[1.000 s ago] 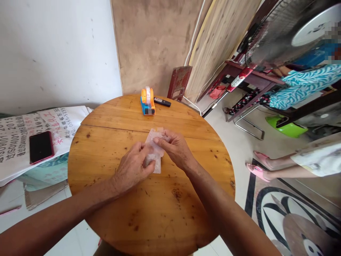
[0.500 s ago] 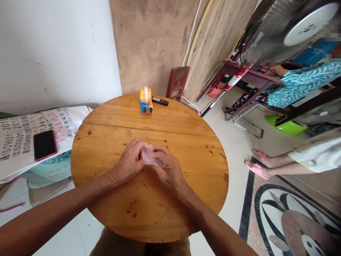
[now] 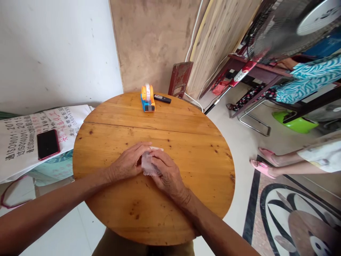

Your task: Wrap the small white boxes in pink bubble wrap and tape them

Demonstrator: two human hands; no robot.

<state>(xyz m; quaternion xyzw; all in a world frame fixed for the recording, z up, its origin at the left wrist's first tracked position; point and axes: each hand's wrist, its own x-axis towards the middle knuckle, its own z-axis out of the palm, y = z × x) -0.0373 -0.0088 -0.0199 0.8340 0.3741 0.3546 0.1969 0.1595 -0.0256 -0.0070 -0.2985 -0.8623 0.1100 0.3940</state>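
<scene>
Over the middle of the round wooden table [image 3: 112,209], a small translucent, crinkled plastic wrap [image 3: 149,164] lies between my two hands. My left hand [image 3: 130,159] grips its left side, fingers curled round it. On the other side my right hand [image 3: 167,172] is closed on the wrap, with the fingers bent over its top. Whatever may be inside the wrap is hidden. An orange and blue tape dispenser [image 3: 147,97] with a roll of clear tape stands near the far edge of the table. Beside it lies a black remote-like object [image 3: 162,99].
Left of the table, a phone [image 3: 48,144] lies on white printed sacks [image 3: 16,133]. A wooden chair [image 3: 179,79] stands behind the table. To the right are a standing fan [image 3: 282,32], a person in patterned clothes [image 3: 309,80] and another person's feet in pink sandals [image 3: 262,167].
Both hands have shifted slightly, and more of the plastic wrap now shows between them, hanging lower. The view has moved a little, so the surroundings sit slightly differently.
</scene>
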